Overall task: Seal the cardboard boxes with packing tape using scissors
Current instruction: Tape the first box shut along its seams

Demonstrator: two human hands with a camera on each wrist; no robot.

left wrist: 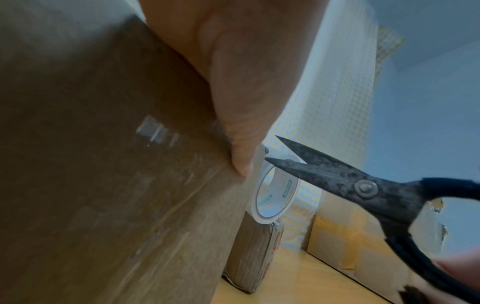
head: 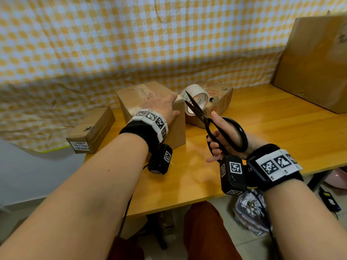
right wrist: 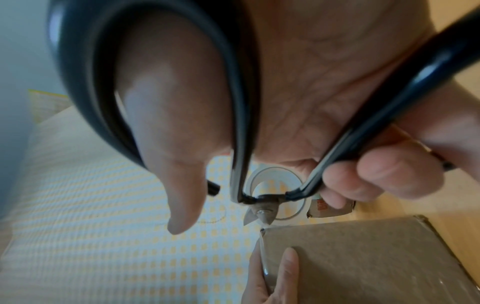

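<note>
A brown cardboard box [head: 135,98] [left wrist: 103,164] [right wrist: 363,257] stands mid-table with clear tape across its top. My left hand [head: 161,104] [left wrist: 241,123] [right wrist: 285,267] lies flat over its right top edge, thumb down the near side, fingers straight. My right hand [head: 221,139] [right wrist: 298,82] grips black scissors [head: 199,113] [left wrist: 337,181] [right wrist: 244,144]. Their blades are parted just right of the box's top corner, in front of the tape roll [head: 199,96] [left wrist: 280,193] [right wrist: 270,171]. A thin clear tape strip [right wrist: 261,240] shows along that corner.
The roll rests on a second, worn box [head: 221,98] [left wrist: 254,257]. A small flat box [head: 92,130] overhangs the table's left end. A large taped box [head: 315,62] [left wrist: 337,246] stands at the back right. The wooden table [head: 262,128] backs onto a checked cloth [head: 112,44].
</note>
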